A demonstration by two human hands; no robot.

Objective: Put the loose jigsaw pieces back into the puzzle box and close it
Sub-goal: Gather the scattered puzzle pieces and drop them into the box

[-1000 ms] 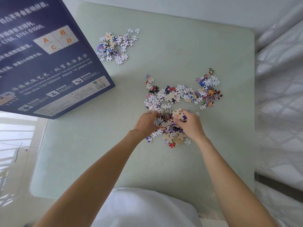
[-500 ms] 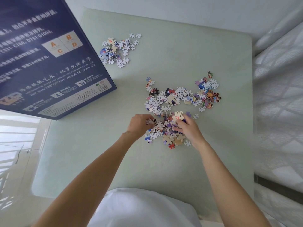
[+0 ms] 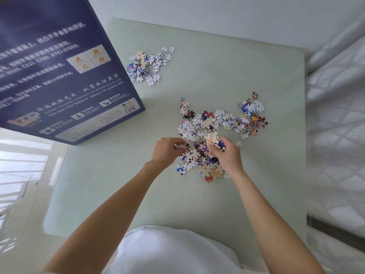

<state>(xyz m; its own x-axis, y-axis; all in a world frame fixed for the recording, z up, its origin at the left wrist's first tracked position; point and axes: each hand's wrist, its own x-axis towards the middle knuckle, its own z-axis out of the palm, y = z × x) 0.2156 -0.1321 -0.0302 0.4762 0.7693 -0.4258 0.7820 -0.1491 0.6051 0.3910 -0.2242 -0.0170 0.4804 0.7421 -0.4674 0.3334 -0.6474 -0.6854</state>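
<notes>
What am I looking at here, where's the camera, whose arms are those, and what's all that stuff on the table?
There is no machine here. The single view comes from a wide-angle camera worn on a person's head, looking forward and down, so the two bare arms that reach up from the bottom edge belong to the wearer.

The pale green table carries loose jigsaw pieces in two groups: a small pile at the far side, and a large spread in the middle.

The left hand pinches a few pieces at the near edge of the large spread. The right hand has its fingers curled round a clump of pieces there, a beige one with a red mark on top.

The big dark blue puzzle box fills the upper left, its printed face towards the camera. Whether it is open cannot be told.
</notes>
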